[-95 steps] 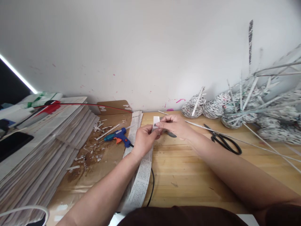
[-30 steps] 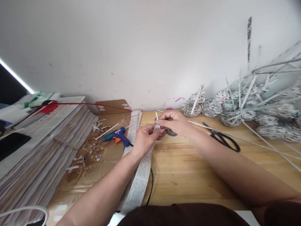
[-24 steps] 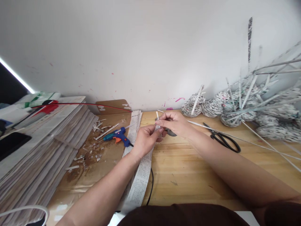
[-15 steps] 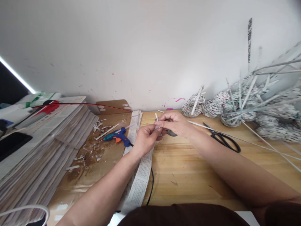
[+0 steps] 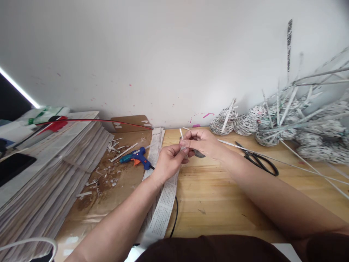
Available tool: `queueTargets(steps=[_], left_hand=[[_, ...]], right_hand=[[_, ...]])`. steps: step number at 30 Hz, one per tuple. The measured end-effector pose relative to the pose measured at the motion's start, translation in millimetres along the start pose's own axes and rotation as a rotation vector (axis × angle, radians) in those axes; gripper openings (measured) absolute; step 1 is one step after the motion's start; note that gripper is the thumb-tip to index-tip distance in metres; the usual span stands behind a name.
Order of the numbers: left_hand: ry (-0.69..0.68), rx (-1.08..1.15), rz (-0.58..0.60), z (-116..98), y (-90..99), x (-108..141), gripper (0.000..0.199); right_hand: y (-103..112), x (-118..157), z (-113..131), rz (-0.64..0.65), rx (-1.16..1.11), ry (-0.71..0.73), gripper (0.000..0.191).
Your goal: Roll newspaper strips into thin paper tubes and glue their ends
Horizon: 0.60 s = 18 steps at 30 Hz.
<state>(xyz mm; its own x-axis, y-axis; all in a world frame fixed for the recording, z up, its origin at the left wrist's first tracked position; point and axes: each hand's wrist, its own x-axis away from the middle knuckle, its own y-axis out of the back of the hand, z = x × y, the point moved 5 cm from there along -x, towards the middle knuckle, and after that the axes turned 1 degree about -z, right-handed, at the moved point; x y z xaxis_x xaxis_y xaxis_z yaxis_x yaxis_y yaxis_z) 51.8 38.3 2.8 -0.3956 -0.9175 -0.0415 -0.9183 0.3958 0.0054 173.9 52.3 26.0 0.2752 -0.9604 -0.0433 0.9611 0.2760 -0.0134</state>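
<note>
Above the wooden table, my left hand and my right hand meet, fingertips pinched around a small piece of white paper strip. Its narrow end sticks up between the fingers. A dark grey rounded object shows below my right hand's fingers; whether that hand holds it I cannot tell. Long printed newspaper strips lie beneath my left hand and wrist. To the left of that hand is a blue glue gun with an orange trigger.
Black scissors and long thin paper strips lie right. Woven paper pieces line the wall. A tall newspaper stack, a phone and paper scraps on cardboard are at left. A black cable runs beside the strips.
The white strip's upright end has shifted slightly between my fingertips. Both hands stay almost in place, still pinched together.
</note>
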Motion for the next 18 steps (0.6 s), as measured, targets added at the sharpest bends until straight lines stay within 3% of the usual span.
queueTargets(steps=[3,10,18], left_hand=[[0.001,0.018,-0.004,0.1,-0.1,-0.4,0.035],[-0.020,-0.077,-0.015,2.6,0.8,-1.3,0.034],[-0.003,-0.040,0.018,-0.1,-0.3,0.9,0.038]], right_hand=[[-0.4,-0.6,-0.1,0.058,0.029,-0.005,0.029],[0.9,0.5,1.3,-0.052,0.016,0.031,0.030],[-2.3,2.0,5.7,0.015,-0.024,0.005,0.031]])
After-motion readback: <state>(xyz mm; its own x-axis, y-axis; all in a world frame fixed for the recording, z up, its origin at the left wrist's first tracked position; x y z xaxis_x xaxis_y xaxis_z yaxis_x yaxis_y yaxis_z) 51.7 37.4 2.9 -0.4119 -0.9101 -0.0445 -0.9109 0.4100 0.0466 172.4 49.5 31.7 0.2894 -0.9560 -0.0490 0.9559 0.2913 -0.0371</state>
